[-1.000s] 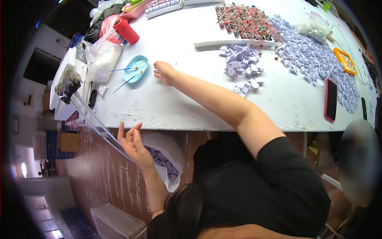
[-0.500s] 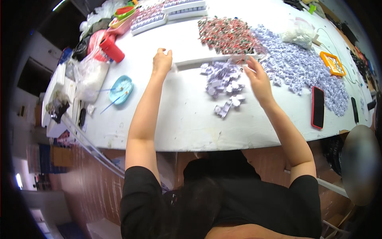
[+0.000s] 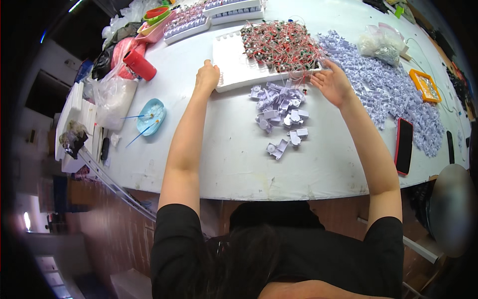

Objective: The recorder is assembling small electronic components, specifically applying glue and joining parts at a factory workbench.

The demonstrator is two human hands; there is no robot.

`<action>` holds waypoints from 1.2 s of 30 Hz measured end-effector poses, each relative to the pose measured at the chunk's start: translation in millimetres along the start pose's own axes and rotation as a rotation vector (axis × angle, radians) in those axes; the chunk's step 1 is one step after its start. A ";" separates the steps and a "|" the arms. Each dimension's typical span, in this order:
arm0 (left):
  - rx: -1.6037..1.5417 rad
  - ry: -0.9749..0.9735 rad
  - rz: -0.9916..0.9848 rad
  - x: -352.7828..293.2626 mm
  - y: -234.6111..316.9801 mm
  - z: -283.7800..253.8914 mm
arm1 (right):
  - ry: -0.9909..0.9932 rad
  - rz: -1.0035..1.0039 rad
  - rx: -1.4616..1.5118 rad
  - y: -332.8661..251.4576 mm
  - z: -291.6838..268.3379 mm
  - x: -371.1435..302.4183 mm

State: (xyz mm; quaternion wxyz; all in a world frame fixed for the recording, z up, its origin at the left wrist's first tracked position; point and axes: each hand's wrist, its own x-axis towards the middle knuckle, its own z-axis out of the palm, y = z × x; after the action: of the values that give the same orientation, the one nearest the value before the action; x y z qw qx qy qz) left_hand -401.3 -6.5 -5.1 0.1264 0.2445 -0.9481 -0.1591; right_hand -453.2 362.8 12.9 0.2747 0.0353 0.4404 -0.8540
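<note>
A white foam tray (image 3: 229, 60) lies between my hands, its right part heaped with red, white and dark wired parts (image 3: 281, 45). My left hand (image 3: 206, 78) is closed on the tray's left edge near its front corner. At the right front corner, my right hand (image 3: 334, 85) holds the tray's side, its fingers fairly straight and partly along the front wall. Just in front of the tray sits a small pile of pale lilac plastic housings (image 3: 279, 102). A few loose housings (image 3: 278, 149) lie nearer to me.
A large heap of lilac housings (image 3: 393, 89) spreads at right, beside a red-edged phone (image 3: 404, 145) and an orange tray (image 3: 424, 85). On the left are a blue dish (image 3: 151, 117) with thin sticks, a red cylinder (image 3: 140, 65) and plastic bags (image 3: 115, 99). Filled foam trays (image 3: 186, 30) stand behind.
My left hand has closed on the tray's left edge. My right hand has moved away from me and to the right, onto the tray's corner. The whole view has shifted slightly.
</note>
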 end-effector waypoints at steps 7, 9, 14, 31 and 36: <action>-0.006 0.020 -0.184 -25.6 -27.7 -12.8 | -0.081 0.121 -0.390 -9.8 5.2 72.6; -0.066 0.044 -0.195 -43.8 -38.8 -16.3 | -0.054 0.144 -0.380 -6.2 17.4 89.6; -0.144 0.166 -0.025 -95.7 -65.8 -22.3 | -0.071 0.156 -0.494 0.8 46.6 127.5; -0.859 0.057 -0.334 -250.2 -19.0 -56.7 | -0.104 0.006 -0.868 49.6 106.4 141.8; -0.944 0.092 -0.344 -280.7 -19.2 -57.2 | -0.127 -0.052 -0.941 72.8 105.4 165.5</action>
State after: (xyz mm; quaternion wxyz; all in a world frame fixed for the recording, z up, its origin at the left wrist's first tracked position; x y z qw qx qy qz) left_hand -136.9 105.3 -5.1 0.2367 0.3199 -0.7123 -0.5782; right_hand -537.8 175.4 -26.2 0.2659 -0.1561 0.7625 -0.5688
